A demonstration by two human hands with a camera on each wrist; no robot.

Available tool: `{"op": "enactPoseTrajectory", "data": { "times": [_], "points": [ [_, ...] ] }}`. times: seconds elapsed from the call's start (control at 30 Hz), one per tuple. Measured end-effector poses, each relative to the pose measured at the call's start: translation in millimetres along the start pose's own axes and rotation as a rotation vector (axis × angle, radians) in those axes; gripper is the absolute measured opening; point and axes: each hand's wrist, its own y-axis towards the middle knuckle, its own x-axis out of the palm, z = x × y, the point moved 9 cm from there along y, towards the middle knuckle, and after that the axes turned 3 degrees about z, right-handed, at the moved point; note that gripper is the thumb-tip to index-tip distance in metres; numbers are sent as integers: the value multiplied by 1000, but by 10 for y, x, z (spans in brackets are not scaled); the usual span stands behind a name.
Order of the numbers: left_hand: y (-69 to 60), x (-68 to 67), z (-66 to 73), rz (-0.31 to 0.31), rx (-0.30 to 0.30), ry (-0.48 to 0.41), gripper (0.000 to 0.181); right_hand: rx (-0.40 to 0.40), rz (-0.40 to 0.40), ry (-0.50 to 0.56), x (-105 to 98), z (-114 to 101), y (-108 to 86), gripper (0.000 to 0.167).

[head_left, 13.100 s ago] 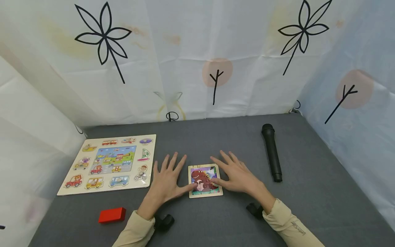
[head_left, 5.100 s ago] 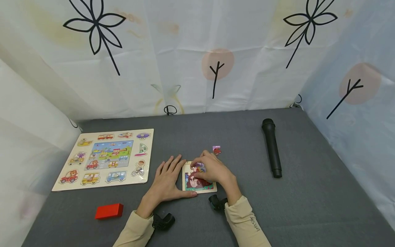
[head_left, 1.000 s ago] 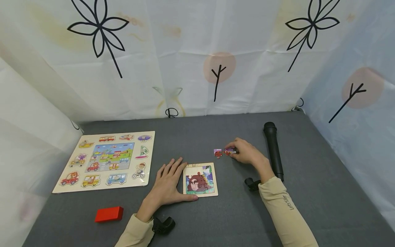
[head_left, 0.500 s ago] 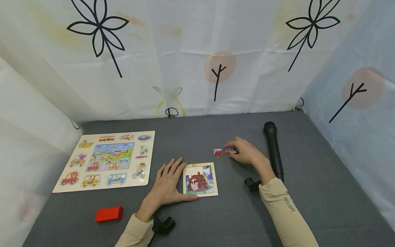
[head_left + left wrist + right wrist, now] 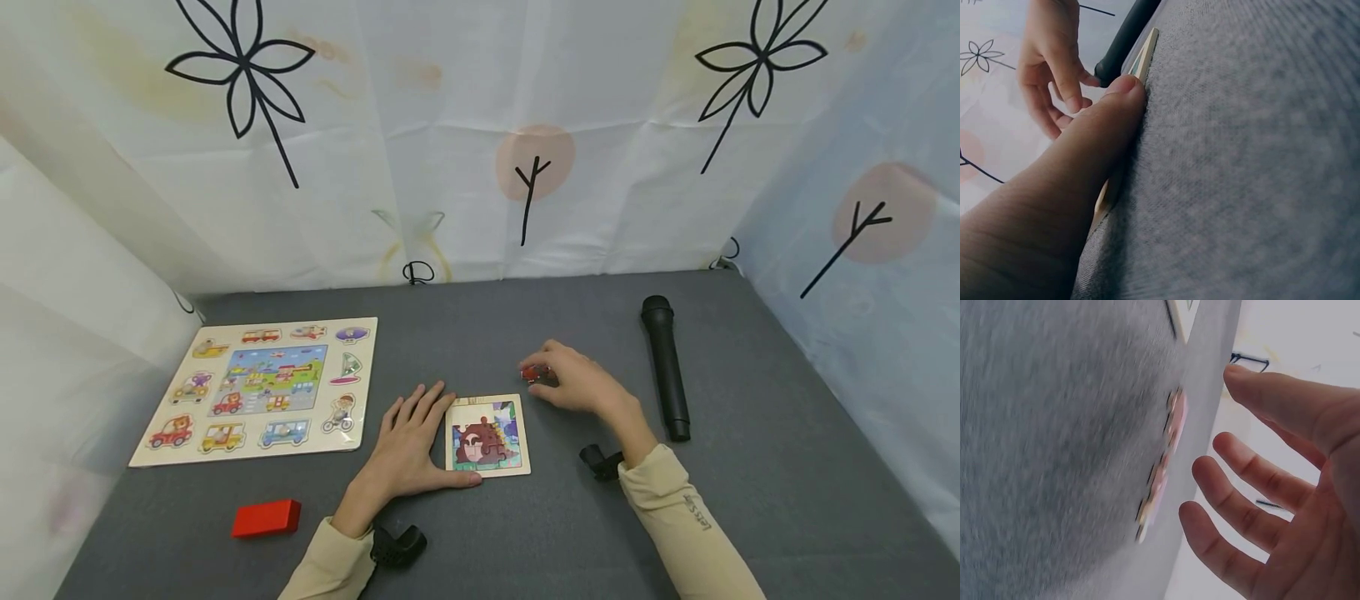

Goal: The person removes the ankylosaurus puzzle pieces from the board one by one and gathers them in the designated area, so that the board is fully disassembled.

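Observation:
My left hand (image 5: 408,446) lies flat with fingers spread against the left side of a small wooden dinosaur puzzle (image 5: 526,450), its thumb at the lower edge. The left wrist view shows that thumb (image 5: 1116,106) on the puzzle's rim (image 5: 1149,50). Part of the picture's top is bare pale board. Beyond it, my right hand (image 5: 581,383) hovers over a red and purple piece (image 5: 534,373), partly hiding the loose pieces. In the right wrist view two pieces (image 5: 1177,419) lie close together on the cloth, and my right hand (image 5: 1291,481) has loosely bent, separated fingers, touching neither.
A large vehicle puzzle board (image 5: 347,439) lies at the left, with a red block (image 5: 266,518) in front of it. To the right of my right hand is a black microphone (image 5: 665,371). Patterned white curtains (image 5: 450,150) stand behind the grey table (image 5: 480,550).
From a full puzzle at first, two pieces came to lie behind it. My right hand has since let go of the right piece and moved slightly left. My left hand has stayed put lately.

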Motion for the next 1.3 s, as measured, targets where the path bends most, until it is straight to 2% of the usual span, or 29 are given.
{"op": "enactPoseTrajectory", "data": {
  "times": [0.3, 0.47, 0.7, 0.9, 1.3],
  "points": [
    [9, -1, -6, -6, -5, 3, 123, -55, -31, 4, 124, -240, -20, 33],
    [11, 0, -7, -6, -8, 7, 123, -71, -57, 27, 228, -295, -17, 32],
    [4, -15, 6, 3, 0, 5, 122, -100, -63, -1, 327, -383, -45, 29],
    [4, -15, 11, 4, 3, 6, 122, -81, -72, -13, 389, -404, -65, 21],
    [6, -21, 14, 35, 13, 1, 122, -5, -54, -17, 446, -380, -72, 23]
  ]
}}
